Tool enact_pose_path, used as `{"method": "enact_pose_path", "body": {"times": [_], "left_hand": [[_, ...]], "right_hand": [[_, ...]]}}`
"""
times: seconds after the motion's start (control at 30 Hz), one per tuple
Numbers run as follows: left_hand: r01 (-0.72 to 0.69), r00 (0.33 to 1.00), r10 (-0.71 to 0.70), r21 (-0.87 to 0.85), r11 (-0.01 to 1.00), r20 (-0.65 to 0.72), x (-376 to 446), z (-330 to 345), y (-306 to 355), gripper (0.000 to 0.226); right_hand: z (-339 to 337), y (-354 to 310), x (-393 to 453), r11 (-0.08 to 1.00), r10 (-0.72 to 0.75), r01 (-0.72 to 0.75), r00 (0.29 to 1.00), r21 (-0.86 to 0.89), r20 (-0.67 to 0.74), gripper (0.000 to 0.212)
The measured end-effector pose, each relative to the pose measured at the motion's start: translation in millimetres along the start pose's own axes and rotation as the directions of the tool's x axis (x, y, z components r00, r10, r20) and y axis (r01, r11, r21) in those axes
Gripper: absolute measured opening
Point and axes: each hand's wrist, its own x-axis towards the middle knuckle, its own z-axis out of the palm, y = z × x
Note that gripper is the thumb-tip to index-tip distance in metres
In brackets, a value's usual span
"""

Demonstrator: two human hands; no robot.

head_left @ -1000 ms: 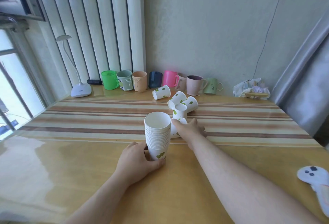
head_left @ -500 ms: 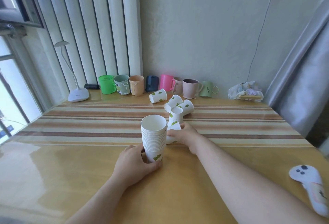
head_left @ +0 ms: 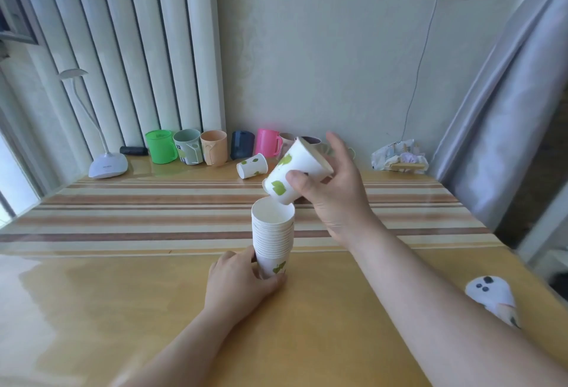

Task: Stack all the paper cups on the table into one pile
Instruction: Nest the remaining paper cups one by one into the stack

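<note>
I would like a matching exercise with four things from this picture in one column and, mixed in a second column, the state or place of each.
1. pile of cups
2. tilted cup
3. lying cup
4. desk lamp

a. on its side near the mugs
b. upright, base held by the left hand
c. far left of the table
d. in the right hand, above the pile

Pairs: 1-b, 2-d, 3-a, 4-c

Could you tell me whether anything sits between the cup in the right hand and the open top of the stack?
Nothing visible does. The held cup hangs tilted, its base just above the open rim of the stack, which the left hand steadies at the bottom.
</note>
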Motion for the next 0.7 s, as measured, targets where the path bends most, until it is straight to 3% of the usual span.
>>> {"method": "enact_pose_path", "body": {"times": [0.07,0.13,0.2,0.47,0.57,0.6,0.63,0.7], "left_hand": [[-0.005,1.0,0.005,-0.009,1.0,-0.003,-1,0,-1,0.046],[-0.019,1.0,0.018,-0.019,1.0,-0.015,-2,0,0,0.045],[-0.022,1.0,0.021,-0.021,1.0,-0.021,-2,0,-1,0.046],[0.013,1.0,-0.013,-0.009,1.0,0.016,3,-3,-3,0.05],[0.073,0.997,-0.073,0.007,0.997,-0.003,18,-16,-16,0.049],[0.098,0.995,-0.098,0.005,0.995,-0.007,23,-21,-24,0.05],[0.123,0.992,-0.123,-0.009,0.992,-0.005,27,-26,-32,0.05],[0.15,0.989,-0.15,-0.036,0.988,-0.008,31,-29,-46,0.049]], "right_hand": [[14,1,-6,0.973,-0.035,0.052,0.996,-0.226,0.078,0.088],[25,6,-10,0.888,-0.04,0.092,0.991,-0.451,0.125,0.106],[28,15,-11,0.831,-0.009,0.096,0.987,-0.548,0.159,0.116],[-5,39,-7,0.912,0.155,-0.02,0.941,-0.41,0.299,0.126],[-17,44,14,0.954,0.209,-0.15,0.953,-0.258,0.217,0.096],[-17,49,25,0.941,0.23,-0.176,0.959,-0.29,0.163,0.081],[-16,55,36,0.893,0.23,-0.161,0.966,-0.42,0.119,0.071],[-9,65,54,0.658,0.216,-0.005,0.959,-0.753,0.183,0.078]]}}
